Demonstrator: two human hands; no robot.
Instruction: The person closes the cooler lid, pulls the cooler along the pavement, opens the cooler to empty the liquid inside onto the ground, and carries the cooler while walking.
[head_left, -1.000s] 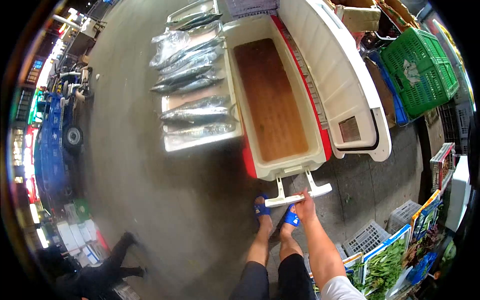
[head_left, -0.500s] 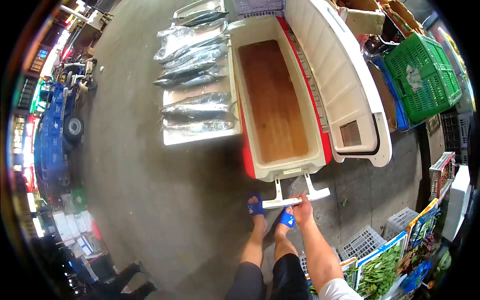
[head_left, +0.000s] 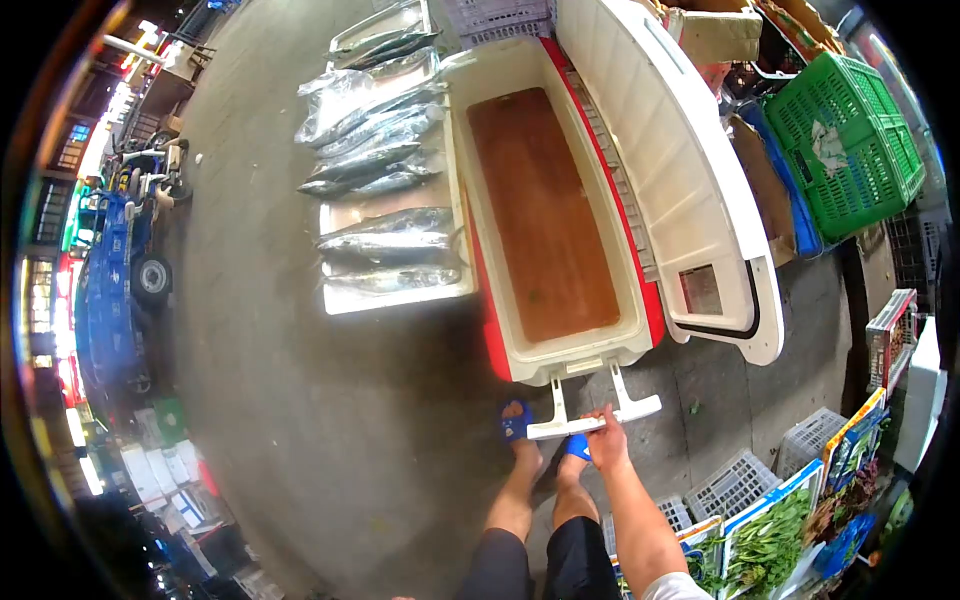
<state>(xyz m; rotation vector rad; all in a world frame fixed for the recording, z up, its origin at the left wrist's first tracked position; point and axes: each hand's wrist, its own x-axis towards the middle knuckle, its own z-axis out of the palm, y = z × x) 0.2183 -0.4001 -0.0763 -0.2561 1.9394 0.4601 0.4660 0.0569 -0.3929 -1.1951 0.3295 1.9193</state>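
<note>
My right hand [head_left: 606, 440] is closed around the white pull handle [head_left: 560, 429] at the near end of a big red-and-white cooler box [head_left: 570, 360]. Murky reddish-brown liquid [head_left: 550, 220] covers the cooler's floor. Its white lid [head_left: 665, 140] is swung open to the right. Along the cooler's left side lies a shallow white tray [head_left: 400, 298] with several long silvery fish [head_left: 390, 246], some under clear plastic. My left hand is out of sight. My feet in blue slippers [head_left: 515, 421] are just behind the handle.
At right are a green plastic crate [head_left: 845, 150] and cardboard boxes [head_left: 715, 35]. Grey baskets [head_left: 733, 487] and leafy greens [head_left: 765, 545] stand low at right. A purple crate [head_left: 500, 18] is beyond the cooler. A blue vehicle [head_left: 105, 290] is parked far left.
My right hand keeps hold of the handle. The cooler's near end and handle appear slightly lower in view, and the fish tray sits a little further left; the whole view has shifted.
</note>
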